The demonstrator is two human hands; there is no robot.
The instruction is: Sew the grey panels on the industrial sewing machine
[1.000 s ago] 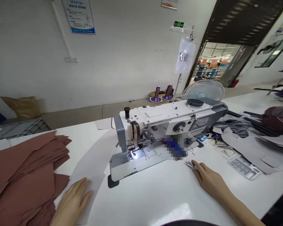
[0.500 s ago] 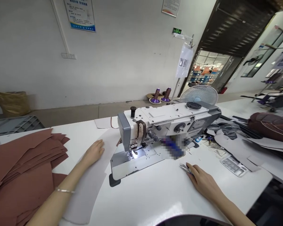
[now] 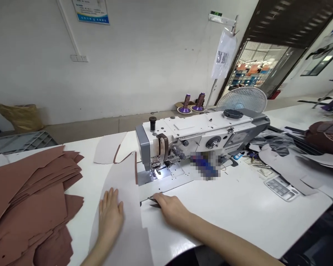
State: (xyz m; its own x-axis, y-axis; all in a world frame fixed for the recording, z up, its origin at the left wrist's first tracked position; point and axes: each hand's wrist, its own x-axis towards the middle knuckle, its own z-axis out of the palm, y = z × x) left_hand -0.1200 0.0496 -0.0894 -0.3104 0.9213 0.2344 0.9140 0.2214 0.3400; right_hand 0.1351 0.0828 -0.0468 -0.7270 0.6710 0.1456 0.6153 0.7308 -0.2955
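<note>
My left hand [image 3: 110,214] lies palm down on the pale panel [image 3: 129,221], fingers a little spread and thumb out toward the panel's right edge. My right hand [image 3: 170,210] is closed round a pair of snips [image 3: 154,202], dark blades pointing left and their tips just beside that same edge; whether the blades touch it I cannot tell. The panel lies on the white table [image 3: 233,207] in front of the sewing machine's left end, its right edge running up past the machine bed [image 3: 169,186] and stepping outward lower down, near me. A narrow reddish-brown strip [image 3: 136,169] borders its upper right edge, and beyond its top lies another pale piece [image 3: 107,149]. On my left, a stack of brown pieces [image 3: 36,199] has uneven, pointed edges facing the panel, with a band of white tabletop between them. The sewing machine [image 3: 194,129] closes off the far side, its lit needle area [image 3: 158,173] beyond my snips. To the right I have a broad stretch of smooth tabletop, from the front edge of the bed over to the compartmented case [image 3: 281,187] and the pale scraps [image 3: 283,166]; my right forearm crosses its near part, close to the table's front edge.
</note>
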